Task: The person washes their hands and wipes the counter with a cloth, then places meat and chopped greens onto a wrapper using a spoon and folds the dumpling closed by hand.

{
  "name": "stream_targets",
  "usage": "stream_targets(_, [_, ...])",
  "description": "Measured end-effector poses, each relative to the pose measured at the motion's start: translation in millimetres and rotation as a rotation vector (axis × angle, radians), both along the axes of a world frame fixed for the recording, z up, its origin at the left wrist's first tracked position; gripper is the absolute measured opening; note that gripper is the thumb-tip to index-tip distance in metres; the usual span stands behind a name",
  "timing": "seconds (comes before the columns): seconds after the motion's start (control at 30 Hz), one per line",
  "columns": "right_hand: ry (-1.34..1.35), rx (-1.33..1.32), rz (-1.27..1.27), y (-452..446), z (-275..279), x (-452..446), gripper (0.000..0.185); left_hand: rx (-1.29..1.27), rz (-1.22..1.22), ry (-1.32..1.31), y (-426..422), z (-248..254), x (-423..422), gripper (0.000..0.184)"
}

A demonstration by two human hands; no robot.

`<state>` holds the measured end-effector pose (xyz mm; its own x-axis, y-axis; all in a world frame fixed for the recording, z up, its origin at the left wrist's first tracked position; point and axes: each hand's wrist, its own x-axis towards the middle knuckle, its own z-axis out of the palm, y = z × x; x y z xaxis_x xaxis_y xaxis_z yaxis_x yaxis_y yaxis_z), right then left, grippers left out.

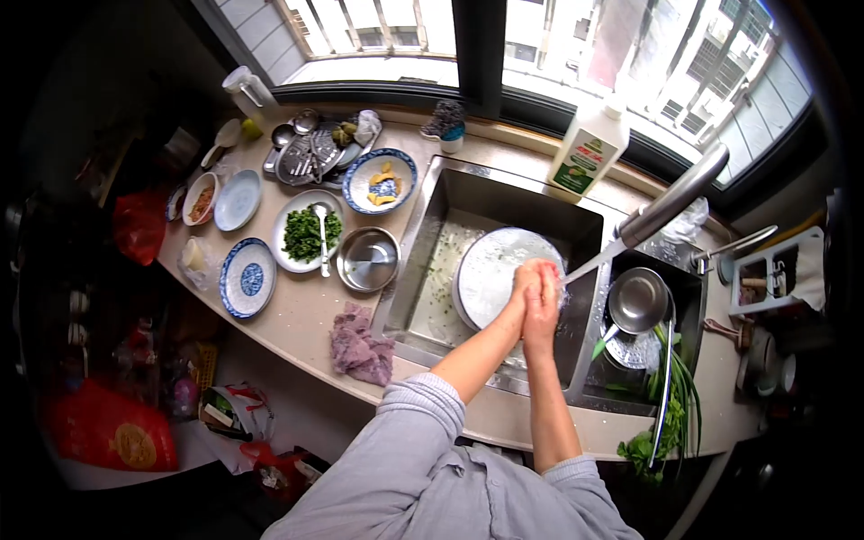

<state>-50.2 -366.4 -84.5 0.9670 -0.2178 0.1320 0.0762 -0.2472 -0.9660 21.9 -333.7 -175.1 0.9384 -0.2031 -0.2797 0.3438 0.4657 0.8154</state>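
Over the large steel sink point(423, 306), my left hand point(526, 281) and my right hand point(542, 301) are pressed together palm to palm. Water runs from the faucet point(670, 202) beside them. Beneath the hands lies a round white basin point(486, 274) with water in it. The fingers look closed against each other; whether anything small is between them is hidden. Small green bits float in the sink left of the basin.
Left on the counter are a steel bowl point(367, 259), a plate of chopped greens point(306, 232), patterned dishes point(247, 277) and a purple cloth point(360, 346). A detergent bottle point(589, 148) stands behind the sink. The right basin holds a pan point(638, 301) and green onions point(681, 387).
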Motion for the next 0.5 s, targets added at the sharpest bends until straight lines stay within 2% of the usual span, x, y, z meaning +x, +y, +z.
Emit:
stream_targets(0.1, [-0.020,-0.074,0.125,1.5,3.7,-6.3,0.047,-0.365,-0.015,0.341,-2.6,20.9,-11.8,0.029])
stream_targets(0.2, [0.018,-0.148,0.171,-16.9,-13.3,22.9,0.045,-0.522,0.061,0.416,-0.6,42.1,-21.9,0.033])
stream_targets(0.23, [0.087,-0.132,0.160,-21.2,-9.0,32.2,0.046,-0.547,0.087,0.416,1.1,50.6,-24.5,0.035])
stream_targets(0.33, [0.237,-0.339,0.204,-33.9,-23.9,46.0,0.049,-0.590,0.159,0.404,-0.2,78.9,-35.9,0.039])
stream_targets(0.37, [0.214,-0.515,0.205,-36.7,-29.7,45.8,0.050,-0.584,0.183,0.390,-1.9,88.5,-42.7,0.041])
stream_targets(0.47, [0.096,-0.770,0.058,-46.3,-80.5,55.7,0.045,-0.439,0.273,0.280,-12.6,107.0,-65.8,0.048])
stream_targets(0.5, [0.011,-1.053,0.173,-40.7,-26.7,46.1,0.038,-0.386,0.314,0.275,-19.4,75.0,-64.3,0.051])
